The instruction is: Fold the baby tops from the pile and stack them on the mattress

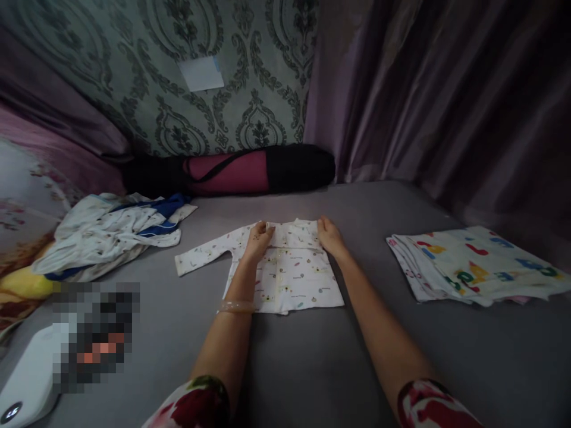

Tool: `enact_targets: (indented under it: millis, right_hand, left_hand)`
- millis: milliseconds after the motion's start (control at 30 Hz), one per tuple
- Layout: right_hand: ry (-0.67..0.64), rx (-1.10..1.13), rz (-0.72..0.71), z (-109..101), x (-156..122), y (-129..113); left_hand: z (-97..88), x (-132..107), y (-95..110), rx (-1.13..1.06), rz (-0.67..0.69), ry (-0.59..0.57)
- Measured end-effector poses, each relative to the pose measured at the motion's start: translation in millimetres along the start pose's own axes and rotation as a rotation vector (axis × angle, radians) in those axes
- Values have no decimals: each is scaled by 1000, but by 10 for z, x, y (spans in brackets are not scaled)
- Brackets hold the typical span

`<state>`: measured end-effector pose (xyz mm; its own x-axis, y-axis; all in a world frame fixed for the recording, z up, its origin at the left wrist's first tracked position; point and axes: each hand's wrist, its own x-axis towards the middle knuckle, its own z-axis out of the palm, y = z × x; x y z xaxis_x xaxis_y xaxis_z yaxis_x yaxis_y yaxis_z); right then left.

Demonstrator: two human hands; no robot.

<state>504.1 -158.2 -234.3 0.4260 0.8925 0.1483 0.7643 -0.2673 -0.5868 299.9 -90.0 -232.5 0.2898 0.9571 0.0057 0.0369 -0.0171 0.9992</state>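
Note:
A small white baby shirt [292,279] with a tiny print lies spread on the grey sheet in front of me. Its left sleeve stretches out to the side, while the right sleeve does not show as spread out. My left hand [260,239] pinches the shirt near the left shoulder, by the collar. At the right shoulder edge, my right hand [330,236] has its fingers closed on the cloth. Part of the shirt's left side is hidden beneath my left forearm, which wears a bangle [236,307].
Rumpled clothes [129,223] lie at the left, and folded cloths [482,261] are stacked at the right. A maroon and black long bag [232,171] rests along the wall. A white device [33,371] sits at the lower left, beside a blurred patch. Purple curtains [383,89] hang at the right.

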Motion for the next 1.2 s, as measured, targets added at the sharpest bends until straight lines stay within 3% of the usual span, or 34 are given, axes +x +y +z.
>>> enact_targets:
  millis: [200, 433, 600, 867, 1033, 1200]
  right_hand:
    - [-152, -240, -126, 147, -269, -172]
    - [-131, -341, -155, 183, -305, -177]
    - [-126, -360, -161, 190, -301, -185]
    - [-117, -388, -163, 229, -276, -160]
    - [-245, -454, -100, 113, -218, -305]
    - [-174, -432, -276, 159, -296, -545]
  left_hand:
    - [-47, 21, -47, 243, 35, 98]
    - [-107, -31, -66, 752, 121, 189]
    - [-69, -114, -29, 962, 81, 178]
    - [-9, -168, -67, 1034, 128, 234]
    - [-110, -126, -26, 950, 157, 140]
    - [-319, -221, 55, 761, 91, 89]
